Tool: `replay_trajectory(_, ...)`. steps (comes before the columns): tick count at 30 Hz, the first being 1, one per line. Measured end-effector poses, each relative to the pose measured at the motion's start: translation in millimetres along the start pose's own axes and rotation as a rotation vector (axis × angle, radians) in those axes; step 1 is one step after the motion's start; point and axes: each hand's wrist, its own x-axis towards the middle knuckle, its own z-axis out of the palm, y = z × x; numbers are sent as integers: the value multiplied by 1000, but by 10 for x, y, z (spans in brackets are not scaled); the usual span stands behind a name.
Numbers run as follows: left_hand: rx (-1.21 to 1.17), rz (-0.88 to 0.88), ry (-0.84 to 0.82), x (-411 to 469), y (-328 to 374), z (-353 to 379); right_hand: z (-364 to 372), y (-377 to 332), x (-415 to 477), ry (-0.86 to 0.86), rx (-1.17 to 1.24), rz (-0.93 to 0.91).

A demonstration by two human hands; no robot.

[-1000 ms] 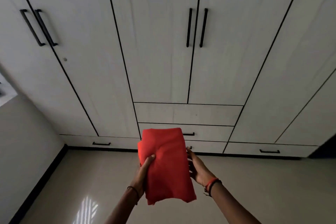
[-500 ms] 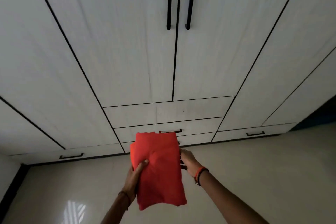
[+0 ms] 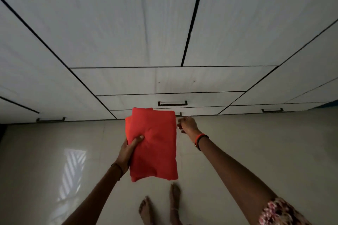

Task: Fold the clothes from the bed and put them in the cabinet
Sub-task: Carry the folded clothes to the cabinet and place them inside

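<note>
Left grip clamped on the folded red garment, thumb on top. It's a one-handed carry above the floor, facing the closed cabinet. Right grip empty, fingers loosely curled, just beside the garment. I judge it's kept free for the drawer handle.

Single wide-angle view from head height, worn on the person, facing forward and tilted steeply down. Close to a white cabinet filling the upper part; glossy tiled floor below, bare feet at the bottom edge.
</note>
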Motion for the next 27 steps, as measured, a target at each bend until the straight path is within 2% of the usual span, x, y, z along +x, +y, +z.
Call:
replay_trajectory(3,-28,-14,36,297,-131,7,77,63,382,11,-252,-95)
replay_trajectory(8,-98,-29,77,758,-336,95,159,165,1090,11,-486,-289)
replay_trajectory(13,-130,-47,101,1049,-393,86,287,105,1600,-73,-745,-412)
replay_trajectory(21,-148,-47,112,1278,-391,-14,532,55,1995,-208,-975,-310)
replay_trajectory(27,-138,-27,111,1320,-270,-82,585,70,2038,-171,-1054,-316)
